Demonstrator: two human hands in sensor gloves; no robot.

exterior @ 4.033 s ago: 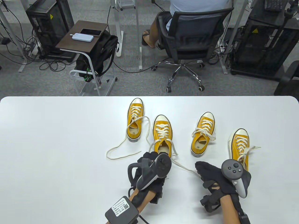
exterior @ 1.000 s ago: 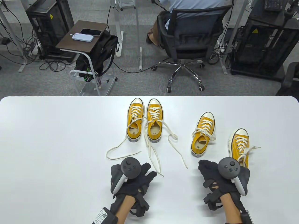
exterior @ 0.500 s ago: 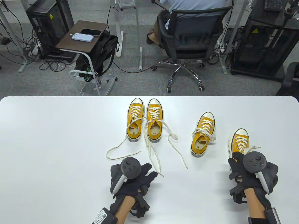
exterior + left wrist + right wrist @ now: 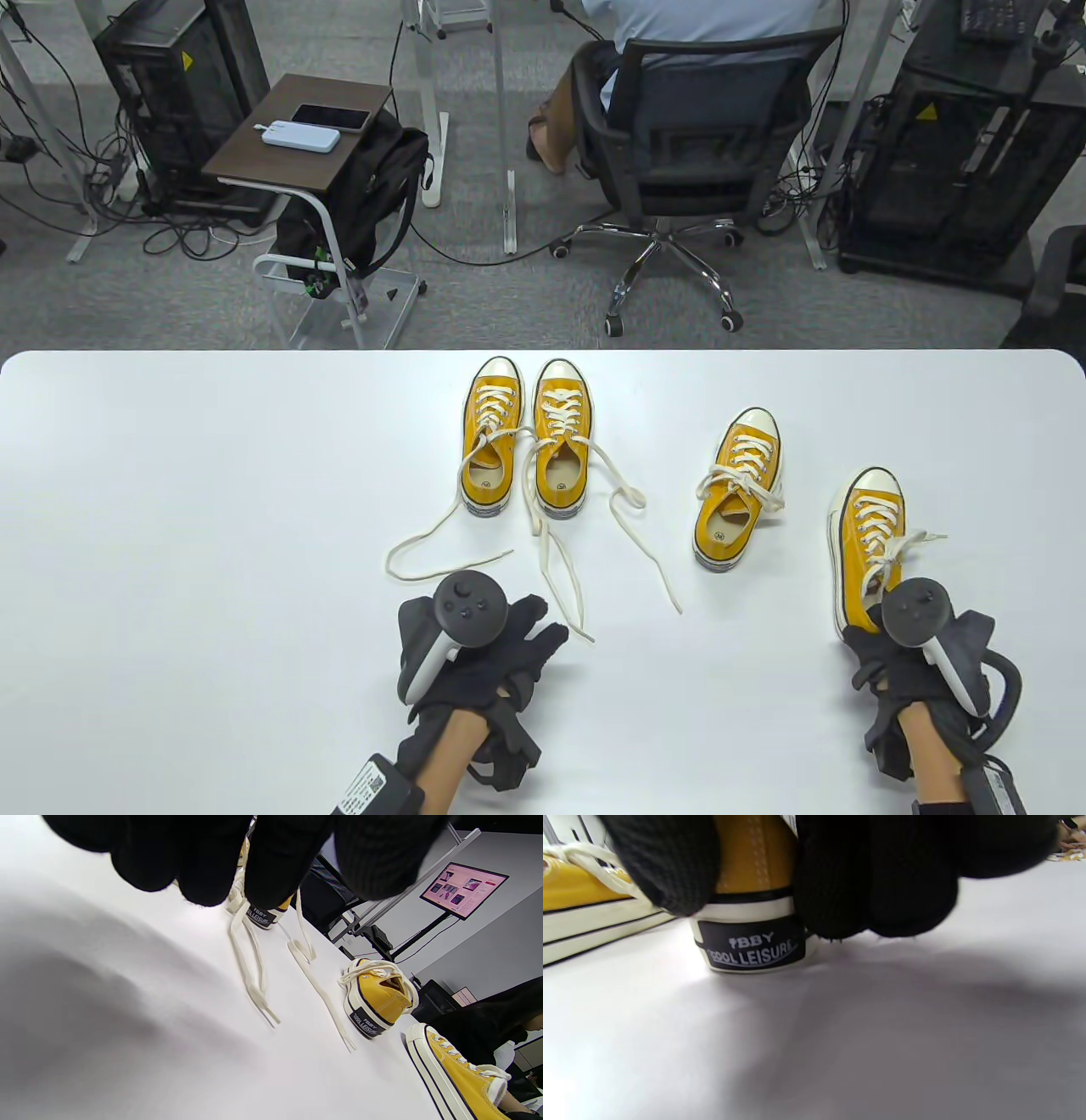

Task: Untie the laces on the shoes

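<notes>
While my left hand (image 4: 475, 654) rested idle and empty on the table (image 4: 212, 509), my right hand (image 4: 920, 658) clasped the heel of the nearest tied shoe (image 4: 870, 543), apparently firmly; its long axis ran toward twelve o'clock.

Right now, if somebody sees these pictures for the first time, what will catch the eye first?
Four yellow sneakers on the white table: the left pair stands side by side with long loose laces trailing toward the left hand, and the other two sit apart, bows tied. The right hand grips the heel of the rightmost sneaker.
</notes>
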